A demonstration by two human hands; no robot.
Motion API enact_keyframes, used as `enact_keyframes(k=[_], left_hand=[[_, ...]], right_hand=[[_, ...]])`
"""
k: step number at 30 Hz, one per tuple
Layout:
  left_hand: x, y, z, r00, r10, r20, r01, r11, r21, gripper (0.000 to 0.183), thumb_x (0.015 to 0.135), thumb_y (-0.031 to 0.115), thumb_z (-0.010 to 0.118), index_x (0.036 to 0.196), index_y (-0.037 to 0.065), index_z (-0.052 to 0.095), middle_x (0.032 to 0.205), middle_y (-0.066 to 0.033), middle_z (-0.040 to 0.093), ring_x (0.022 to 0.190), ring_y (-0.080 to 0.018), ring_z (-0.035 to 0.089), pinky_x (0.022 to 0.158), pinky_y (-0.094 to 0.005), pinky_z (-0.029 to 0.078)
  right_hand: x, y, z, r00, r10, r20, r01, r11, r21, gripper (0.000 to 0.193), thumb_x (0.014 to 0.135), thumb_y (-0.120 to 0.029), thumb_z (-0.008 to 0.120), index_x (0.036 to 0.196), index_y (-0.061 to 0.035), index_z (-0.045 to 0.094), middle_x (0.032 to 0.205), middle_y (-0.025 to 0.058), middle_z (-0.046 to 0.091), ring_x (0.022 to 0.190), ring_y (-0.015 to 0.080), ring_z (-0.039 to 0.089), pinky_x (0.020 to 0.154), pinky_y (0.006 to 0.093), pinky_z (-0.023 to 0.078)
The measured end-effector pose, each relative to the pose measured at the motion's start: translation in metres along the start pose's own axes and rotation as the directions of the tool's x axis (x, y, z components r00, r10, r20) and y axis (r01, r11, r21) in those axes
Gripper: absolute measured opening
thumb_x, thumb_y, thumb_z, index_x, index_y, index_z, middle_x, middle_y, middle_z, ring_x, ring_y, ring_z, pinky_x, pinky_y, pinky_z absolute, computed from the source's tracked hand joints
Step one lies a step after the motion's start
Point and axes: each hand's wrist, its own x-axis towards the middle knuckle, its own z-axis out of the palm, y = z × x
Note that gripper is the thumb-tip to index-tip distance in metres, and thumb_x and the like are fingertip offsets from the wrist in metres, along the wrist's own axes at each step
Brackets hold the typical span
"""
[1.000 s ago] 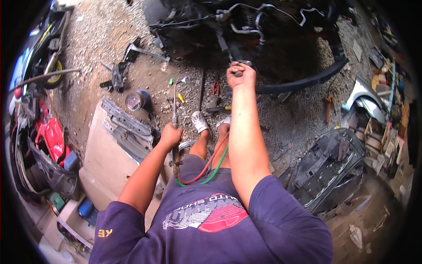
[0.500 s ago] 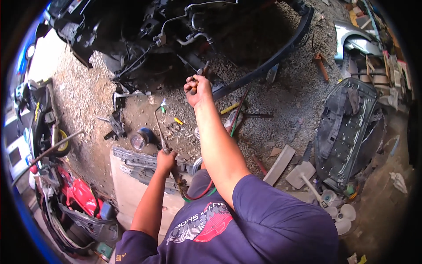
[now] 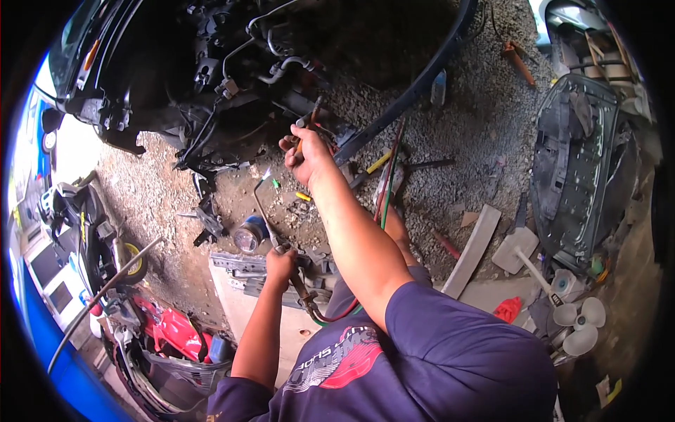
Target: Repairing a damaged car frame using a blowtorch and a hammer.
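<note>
My left hand [image 3: 281,266] is closed around the handle of a gas torch [image 3: 265,214]. Its thin bent tube points away from me, and a small bright flame [image 3: 266,173] shows at the tip. Red and green hoses trail from its rear end past my shirt. Farther out, my right hand [image 3: 307,158] grips a slim tool with an orange handle [image 3: 299,148]; fingers cover much of it, so its exact kind is unclear. The tool's dark end reaches toward the stripped front of a car [image 3: 190,112], beside a long curved dark bar [image 3: 415,98].
A blue-sided can [image 3: 247,235] stands near the torch on gravelly ground. Metal parts lie on a pale board [image 3: 235,295]. Bumpers and red panels [image 3: 176,330] crowd the left; a large dark panel [image 3: 580,169] and white fan blades [image 3: 583,325] lie right.
The view has shifted, so the surroundings sit farther right. My right hand has drawn slightly nearer the torch tip. Both hands keep their holds.
</note>
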Motion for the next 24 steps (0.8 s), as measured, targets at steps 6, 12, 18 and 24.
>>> enact_keyframes(k=[6,12,18,24], left_hand=[[-0.008,0.024,0.003,0.999,0.035,0.033,-0.035,0.999,-0.011,0.015,0.090,0.007,0.075,0.103,-0.001,0.071,0.086,-0.0062,0.072,0.072,-0.0177,0.066,0.065,-0.0367,0.053],[-0.010,0.038,0.003,0.999,0.026,0.032,-0.026,1.000,-0.010,0.012,0.090,0.006,0.074,0.101,0.002,0.071,0.080,-0.0041,0.068,0.067,-0.0175,0.063,0.061,-0.0362,0.052],[-0.006,0.030,0.001,0.996,0.010,0.084,-0.013,0.999,0.040,0.023,0.095,0.011,0.076,0.116,0.002,0.070,0.076,-0.0033,0.062,0.059,-0.0176,0.059,0.054,-0.0356,0.050],[-0.008,0.027,0.003,0.998,0.001,0.055,-0.003,0.999,0.042,0.022,0.090,0.005,0.080,0.108,0.003,0.068,0.083,-0.0042,0.068,0.064,-0.0166,0.062,0.058,-0.0348,0.050]], right_hand=[[0.002,0.001,0.012,0.998,-0.048,-0.047,0.052,0.994,0.091,0.016,0.101,-0.016,0.066,0.090,-0.0163,0.055,0.069,0.0020,0.054,0.048,0.0114,0.041,0.047,0.0282,0.034],[-0.001,0.008,0.003,0.994,-0.106,-0.002,0.106,0.994,-0.020,0.017,0.099,-0.020,0.070,0.088,-0.0144,0.059,0.068,0.0003,0.056,0.053,0.0102,0.047,0.052,0.0303,0.046],[0.004,0.005,0.000,0.994,-0.104,-0.020,0.100,0.983,-0.152,0.023,0.099,-0.022,0.071,0.081,-0.0140,0.060,0.068,0.0009,0.058,0.057,0.0150,0.053,0.054,0.0363,0.050],[0.007,-0.001,-0.006,1.000,-0.011,0.014,0.013,0.981,-0.194,0.024,0.100,-0.023,0.071,0.080,-0.0148,0.060,0.065,0.0004,0.058,0.055,0.0150,0.054,0.055,0.0365,0.052]])
